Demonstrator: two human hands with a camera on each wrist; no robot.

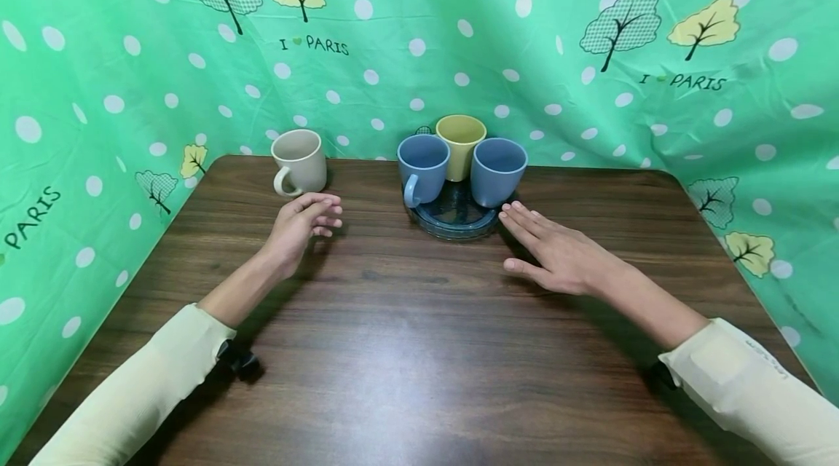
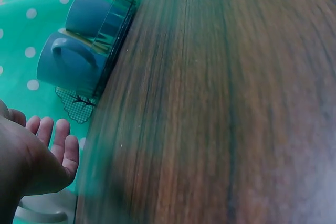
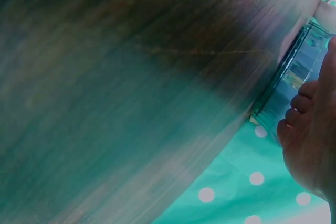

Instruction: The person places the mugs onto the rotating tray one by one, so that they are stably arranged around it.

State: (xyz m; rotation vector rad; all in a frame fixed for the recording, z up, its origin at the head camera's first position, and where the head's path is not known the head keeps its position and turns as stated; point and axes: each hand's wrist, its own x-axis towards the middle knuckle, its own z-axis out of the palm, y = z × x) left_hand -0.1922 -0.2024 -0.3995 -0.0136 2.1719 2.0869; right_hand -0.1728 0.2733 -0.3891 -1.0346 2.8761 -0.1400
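Three mugs stand on a round dark glass tray at the back of the table. One is a blue mug with its handle toward me, one a yellow mug behind, one a second blue mug on the right. My right hand has its fingers straight, fingertips by the tray's right edge; whether they touch it I cannot tell. To the left stands a cream mug on the bare wood. In front of it my left hand hovers with fingers loosely bent, holding nothing.
The brown wooden table has rounded far corners. Right behind it and along both sides hangs a green polka-dot cloth printed with trees. A small black device is strapped under the left sleeve.
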